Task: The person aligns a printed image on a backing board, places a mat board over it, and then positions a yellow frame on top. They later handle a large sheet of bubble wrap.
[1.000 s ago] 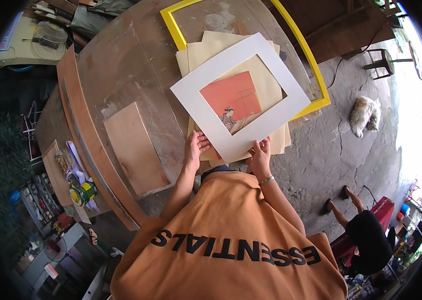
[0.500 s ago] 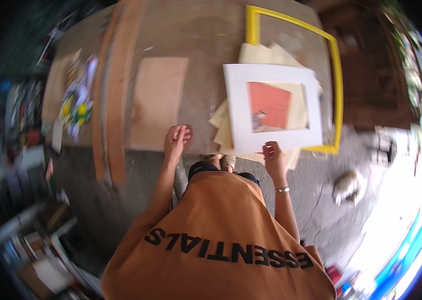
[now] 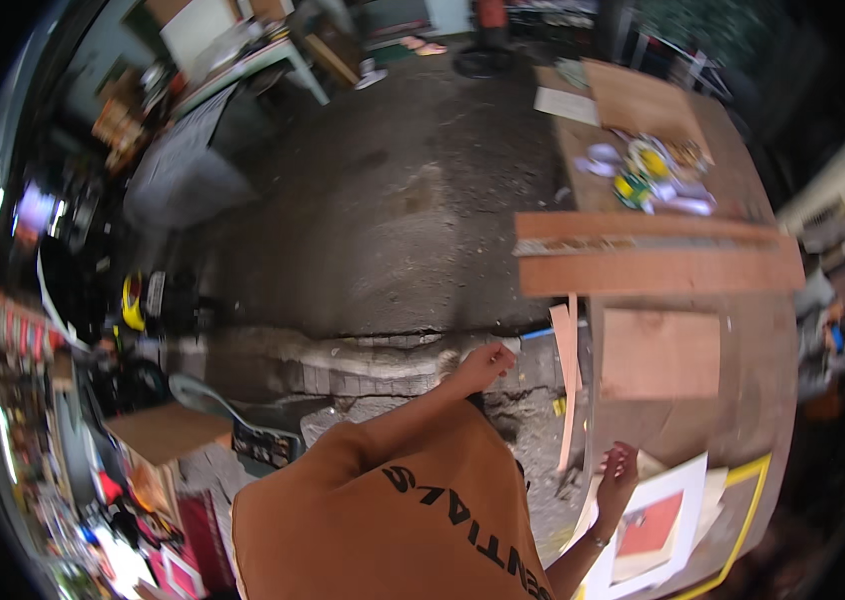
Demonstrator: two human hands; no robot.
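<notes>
My left hand (image 3: 490, 367) is over the floor beside the table, its fingers loosely bent and nothing visible in them. At the table's near side my right hand (image 3: 620, 474) hovers with its fingers curled a little and apart, holding nothing. Just beyond the right wrist lies a white picture mat (image 3: 680, 505) with a red print (image 3: 650, 523) showing in its window. Cream sheets (image 3: 712, 497) stick out under the mat. A yellow frame (image 3: 765, 490) lies around them, partly cut off by the view. A thin tan board (image 3: 661, 354) rests flat on the table nearby.
The worn table (image 3: 758, 400) runs along the right, crossed by long brown planks (image 3: 658, 272). Past them sit tape rolls (image 3: 653, 165). Narrow wood strips (image 3: 567, 370) lie at its left edge. A chair (image 3: 268, 445) stands left of me on the cracked floor (image 3: 373, 230).
My view and body have turned left, so the table now lies to my right. My right hand has come away from the picture mat; my left hand has swung out over the floor.
</notes>
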